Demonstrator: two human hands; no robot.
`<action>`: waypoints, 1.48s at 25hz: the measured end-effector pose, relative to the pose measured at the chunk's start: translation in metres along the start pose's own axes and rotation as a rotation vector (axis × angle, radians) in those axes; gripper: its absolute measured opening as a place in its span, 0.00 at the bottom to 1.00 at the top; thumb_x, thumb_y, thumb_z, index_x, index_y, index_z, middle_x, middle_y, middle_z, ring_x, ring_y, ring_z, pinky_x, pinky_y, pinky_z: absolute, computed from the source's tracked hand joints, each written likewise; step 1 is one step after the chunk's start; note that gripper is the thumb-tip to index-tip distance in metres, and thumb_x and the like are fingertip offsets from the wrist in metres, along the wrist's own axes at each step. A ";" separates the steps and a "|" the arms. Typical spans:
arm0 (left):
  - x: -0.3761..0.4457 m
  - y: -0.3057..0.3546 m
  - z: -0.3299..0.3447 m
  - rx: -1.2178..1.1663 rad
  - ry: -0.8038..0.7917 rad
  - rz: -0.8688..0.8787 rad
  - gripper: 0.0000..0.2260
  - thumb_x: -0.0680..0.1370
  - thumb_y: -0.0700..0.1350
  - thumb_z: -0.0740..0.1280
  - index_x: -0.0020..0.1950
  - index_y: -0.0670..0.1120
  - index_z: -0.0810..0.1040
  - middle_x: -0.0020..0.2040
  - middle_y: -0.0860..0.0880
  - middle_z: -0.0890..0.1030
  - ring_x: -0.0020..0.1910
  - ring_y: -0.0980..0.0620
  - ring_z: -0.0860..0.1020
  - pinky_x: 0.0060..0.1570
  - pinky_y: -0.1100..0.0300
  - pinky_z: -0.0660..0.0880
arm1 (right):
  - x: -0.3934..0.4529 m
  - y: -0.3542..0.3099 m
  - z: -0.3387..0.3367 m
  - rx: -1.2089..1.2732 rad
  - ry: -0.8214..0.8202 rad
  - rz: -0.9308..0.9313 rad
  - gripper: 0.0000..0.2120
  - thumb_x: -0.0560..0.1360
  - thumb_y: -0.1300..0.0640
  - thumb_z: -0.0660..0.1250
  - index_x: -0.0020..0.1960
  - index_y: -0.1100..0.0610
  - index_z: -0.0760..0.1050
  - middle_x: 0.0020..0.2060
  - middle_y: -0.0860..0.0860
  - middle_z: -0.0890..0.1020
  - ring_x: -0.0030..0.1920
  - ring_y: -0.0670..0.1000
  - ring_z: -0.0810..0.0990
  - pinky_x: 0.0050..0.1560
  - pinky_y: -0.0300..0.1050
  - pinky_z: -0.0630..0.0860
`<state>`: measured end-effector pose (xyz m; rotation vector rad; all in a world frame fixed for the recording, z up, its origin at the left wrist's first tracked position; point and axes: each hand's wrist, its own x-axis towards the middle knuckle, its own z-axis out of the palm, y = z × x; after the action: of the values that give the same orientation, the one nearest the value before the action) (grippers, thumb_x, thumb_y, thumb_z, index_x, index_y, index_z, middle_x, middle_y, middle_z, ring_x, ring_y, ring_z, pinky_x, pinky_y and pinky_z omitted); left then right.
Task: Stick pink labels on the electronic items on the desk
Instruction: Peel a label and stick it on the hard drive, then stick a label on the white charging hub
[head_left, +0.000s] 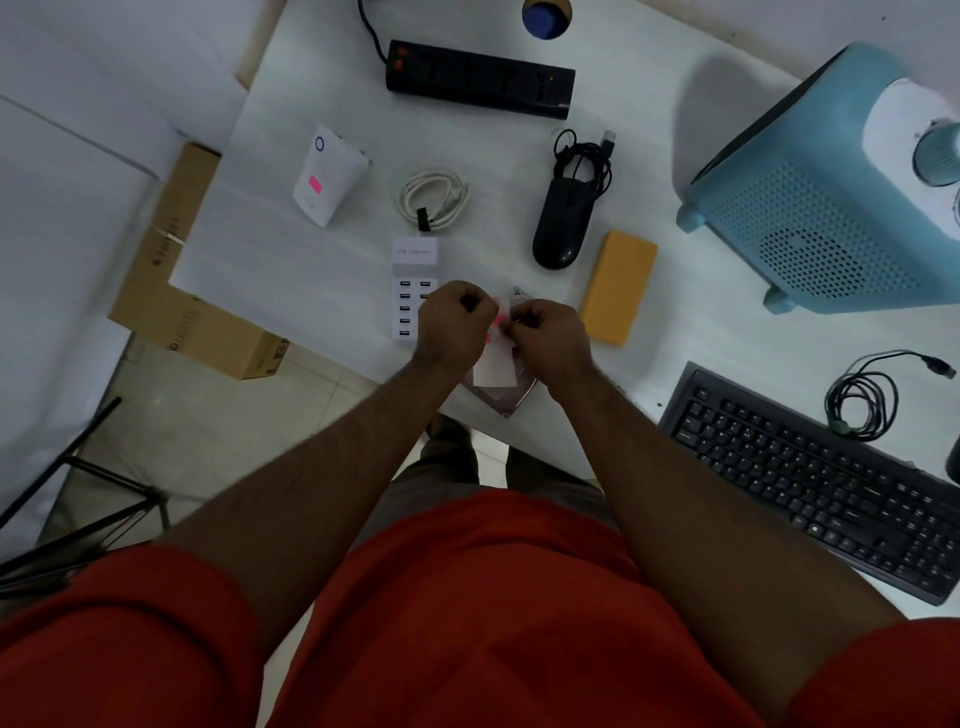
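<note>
My left hand and my right hand meet above the desk's near edge, both pinching a white label sheet with pink labels on it. The fingertips hide most of the pink. A white multi-port USB charger lies just left of my left hand. A white device at the far left carries a pink label. A black mouse with its bundled cord, a coiled white cable, a black power strip and a black keyboard lie around.
A yellow block sits right of my hands. A blue perforated appliance fills the far right. A coiled black cable rests above the keyboard. A clear plastic bag lies under the sheet. A cardboard box stands left of the white desk.
</note>
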<state>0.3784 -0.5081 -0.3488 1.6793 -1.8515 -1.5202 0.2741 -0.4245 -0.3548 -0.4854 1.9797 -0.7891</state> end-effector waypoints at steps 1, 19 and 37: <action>0.001 -0.001 0.001 -0.056 0.027 -0.078 0.06 0.75 0.40 0.67 0.39 0.41 0.80 0.34 0.49 0.79 0.35 0.50 0.79 0.34 0.60 0.76 | 0.002 0.001 0.002 -0.025 0.010 0.030 0.11 0.73 0.53 0.72 0.52 0.56 0.85 0.48 0.54 0.87 0.48 0.56 0.86 0.51 0.58 0.83; 0.015 -0.020 -0.077 -0.337 0.247 -0.310 0.06 0.75 0.40 0.66 0.39 0.42 0.80 0.38 0.46 0.83 0.36 0.49 0.82 0.31 0.60 0.79 | 0.004 -0.066 0.075 -0.262 0.111 -0.174 0.19 0.75 0.51 0.71 0.63 0.57 0.78 0.54 0.54 0.84 0.54 0.53 0.82 0.50 0.42 0.73; 0.023 -0.022 -0.136 -0.338 0.281 -0.082 0.03 0.77 0.42 0.68 0.44 0.45 0.80 0.38 0.54 0.80 0.37 0.59 0.78 0.39 0.65 0.76 | 0.014 -0.107 0.121 0.858 -0.023 0.134 0.10 0.75 0.54 0.62 0.54 0.56 0.76 0.44 0.53 0.76 0.43 0.52 0.76 0.41 0.45 0.76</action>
<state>0.4834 -0.5946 -0.3157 1.7162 -1.3181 -1.4414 0.3742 -0.5500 -0.3342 0.1455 1.4419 -1.4167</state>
